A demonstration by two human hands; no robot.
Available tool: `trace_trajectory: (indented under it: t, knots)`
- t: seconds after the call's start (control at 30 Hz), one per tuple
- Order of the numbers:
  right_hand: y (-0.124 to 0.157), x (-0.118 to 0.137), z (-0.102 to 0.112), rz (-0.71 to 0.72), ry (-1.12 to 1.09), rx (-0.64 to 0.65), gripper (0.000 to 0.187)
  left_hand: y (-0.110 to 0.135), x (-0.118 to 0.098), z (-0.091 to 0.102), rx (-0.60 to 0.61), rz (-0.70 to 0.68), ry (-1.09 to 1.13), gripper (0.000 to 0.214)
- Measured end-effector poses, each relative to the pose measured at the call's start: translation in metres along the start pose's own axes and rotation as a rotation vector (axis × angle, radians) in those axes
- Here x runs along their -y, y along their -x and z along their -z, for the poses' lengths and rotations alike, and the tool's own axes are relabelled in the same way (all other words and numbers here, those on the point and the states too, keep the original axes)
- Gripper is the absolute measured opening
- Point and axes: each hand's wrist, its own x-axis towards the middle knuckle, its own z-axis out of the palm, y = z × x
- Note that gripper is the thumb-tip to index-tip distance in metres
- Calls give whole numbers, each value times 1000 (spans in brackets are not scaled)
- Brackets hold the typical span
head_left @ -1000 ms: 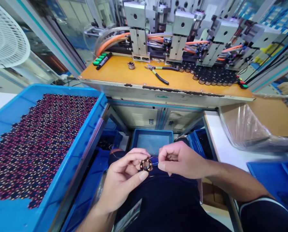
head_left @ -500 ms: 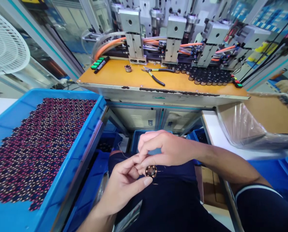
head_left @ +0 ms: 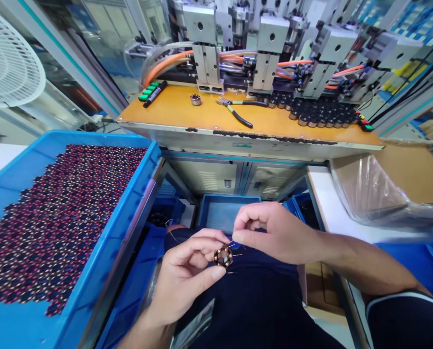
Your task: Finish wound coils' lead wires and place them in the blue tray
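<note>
A small ring-shaped motor stator (head_left: 223,257) with copper windings is pinched between the thumb and fingers of my left hand (head_left: 190,271), above my lap. Thin wire ends stick out from its right side. My right hand (head_left: 270,230) is closed, thumb against forefinger, at a copper wire end (head_left: 232,243) just above and right of the stator. Its other fingers are curled in. A thin loose wire (head_left: 170,228) also shows left of my left hand.
A blue tray (head_left: 151,155) packed with rows of stators stands at left. On the orange bench (head_left: 172,109) lie cutting pliers (head_left: 238,114), a marker, one stator (head_left: 195,100) and a dark cluster of stators (head_left: 321,114), beneath machine heads. A plastic-lined box (head_left: 369,189) is at right.
My right hand has moved right, away from my left fingers, and now pinches at a wire end beside the stator. My left hand still holds the stator. The view has shifted slightly.
</note>
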Motion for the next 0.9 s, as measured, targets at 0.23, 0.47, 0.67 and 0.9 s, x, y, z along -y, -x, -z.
trace_trajectory:
  t: [0.23, 0.47, 0.67, 0.9]
  knots:
    - [-4, 11, 1, -42, 152, 174, 8, 0, -2, -3, 25, 46, 13, 26]
    - [-1, 9, -1, 96, 233, 175, 12, 3, 3, 1, 68, 78, 113, 29]
    - [7, 4, -4, 179, 157, 122, 14, 1, 7, 2, 96, 56, 159, 32]
    - [14, -3, -11, 195, 68, 53, 14, -3, 3, -1, 62, 18, 128, 35]
